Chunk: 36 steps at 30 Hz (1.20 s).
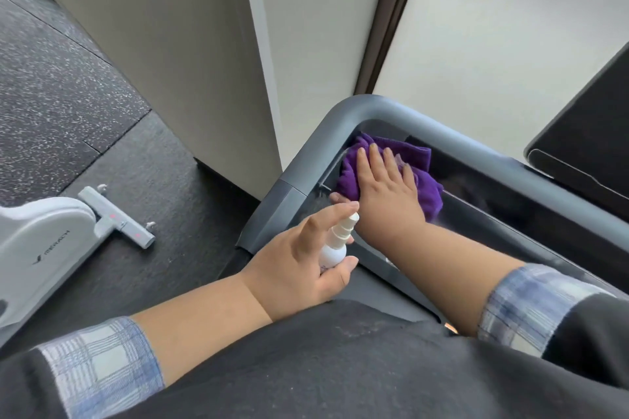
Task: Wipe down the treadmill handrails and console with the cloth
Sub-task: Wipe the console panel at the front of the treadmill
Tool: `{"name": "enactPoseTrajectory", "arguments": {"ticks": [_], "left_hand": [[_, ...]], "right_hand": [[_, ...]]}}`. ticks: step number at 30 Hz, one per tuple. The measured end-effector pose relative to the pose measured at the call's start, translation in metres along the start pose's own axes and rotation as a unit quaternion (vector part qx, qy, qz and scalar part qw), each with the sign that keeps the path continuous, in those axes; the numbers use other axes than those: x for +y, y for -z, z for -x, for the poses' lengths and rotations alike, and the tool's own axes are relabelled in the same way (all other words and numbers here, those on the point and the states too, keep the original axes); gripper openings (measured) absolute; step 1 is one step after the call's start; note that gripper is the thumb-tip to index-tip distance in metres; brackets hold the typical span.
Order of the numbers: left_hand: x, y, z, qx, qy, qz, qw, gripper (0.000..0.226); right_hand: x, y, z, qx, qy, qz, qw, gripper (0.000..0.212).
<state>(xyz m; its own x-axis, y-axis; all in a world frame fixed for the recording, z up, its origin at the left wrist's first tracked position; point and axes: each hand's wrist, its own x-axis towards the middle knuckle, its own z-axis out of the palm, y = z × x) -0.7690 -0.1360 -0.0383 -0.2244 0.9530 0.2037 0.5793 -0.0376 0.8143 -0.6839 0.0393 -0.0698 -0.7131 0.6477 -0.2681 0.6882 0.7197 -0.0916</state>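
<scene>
A crumpled purple cloth lies on the dark glossy console surface in its far left corner, just inside the grey handrail that bends round it. My right hand lies flat on the cloth with straight fingers, pressing it onto the console. My left hand grips a small white spray bottle, index finger over the nozzle, which points toward the console just below my right wrist.
A black screen rises at the right above the console. A white wall panel stands left of the handrail. On the speckled dark floor at the left sits a white exercise machine base.
</scene>
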Motion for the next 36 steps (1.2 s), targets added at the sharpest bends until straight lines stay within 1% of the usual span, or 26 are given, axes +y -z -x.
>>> {"name": "enactPoseTrajectory", "arguments": {"ticks": [2, 4, 5, 7, 9, 12, 16, 18, 20, 22, 25, 28, 31, 33, 36], "left_hand": [[0.0, 0.004, 0.002, -0.002, 0.009, -0.003, 1.0, 0.068], [-0.001, 0.004, 0.003, -0.003, 0.01, -0.008, 1.0, 0.069], [-0.001, 0.004, 0.003, -0.004, 0.009, -0.008, 1.0, 0.069], [-0.002, 0.002, 0.001, -0.01, 0.005, -0.006, 1.0, 0.069], [-0.004, 0.001, -0.001, -0.012, 0.002, -0.002, 1.0, 0.069], [-0.007, 0.003, 0.0, 0.003, 0.008, 0.009, 1.0, 0.069], [-0.009, 0.008, 0.004, 0.022, 0.015, 0.002, 1.0, 0.069], [-0.008, 0.01, 0.004, 0.017, 0.02, -0.001, 1.0, 0.069], [-0.006, 0.01, 0.003, 0.008, 0.023, -0.006, 1.0, 0.069], [-0.006, 0.01, 0.003, -0.001, 0.023, -0.007, 1.0, 0.069], [-0.005, 0.008, 0.0, -0.003, 0.02, 0.001, 1.0, 0.069], [-0.006, 0.007, -0.006, -0.008, 0.005, -0.006, 1.0, 0.069], [-0.007, 0.009, -0.01, -0.013, -0.018, -0.026, 0.999, 0.069], [-0.007, 0.01, -0.011, -0.009, -0.026, -0.032, 0.999, 0.068], [-0.007, 0.012, -0.012, -0.011, -0.026, -0.036, 0.999, 0.067]], "right_hand": [[-0.01, -0.001, -0.009, -0.006, 0.01, 0.017, 1.0, 0.101], [-0.011, 0.003, -0.007, -0.014, 0.02, 0.024, 0.999, 0.1], [-0.007, 0.006, -0.004, -0.02, 0.032, 0.024, 0.999, 0.098], [0.008, 0.01, 0.009, -0.026, 0.058, 0.026, 0.998, 0.101], [0.023, 0.006, 0.026, -0.015, 0.074, 0.04, 0.996, 0.103], [0.027, -0.008, 0.04, -0.007, 0.059, 0.061, 0.996, 0.102], [-0.007, 0.0, 0.014, -0.029, 0.035, 0.04, 0.998, 0.097], [-0.026, 0.006, -0.002, -0.052, 0.026, 0.027, 0.998, 0.098], [-0.033, 0.006, -0.007, -0.057, 0.021, 0.038, 0.997, 0.098], [-0.028, 0.004, 0.001, -0.053, 0.045, 0.05, 0.996, 0.093], [-0.015, 0.0, 0.017, -0.054, 0.106, 0.072, 0.99, 0.085], [-0.01, 0.002, 0.023, -0.077, 0.158, 0.098, 0.98, 0.08], [-0.001, 0.009, 0.022, -0.092, 0.204, 0.096, 0.97, 0.077], [0.003, 0.012, 0.019, -0.084, 0.185, 0.08, 0.976, 0.079], [-0.005, 0.015, 0.011, -0.077, 0.103, 0.039, 0.991, 0.083]]}}
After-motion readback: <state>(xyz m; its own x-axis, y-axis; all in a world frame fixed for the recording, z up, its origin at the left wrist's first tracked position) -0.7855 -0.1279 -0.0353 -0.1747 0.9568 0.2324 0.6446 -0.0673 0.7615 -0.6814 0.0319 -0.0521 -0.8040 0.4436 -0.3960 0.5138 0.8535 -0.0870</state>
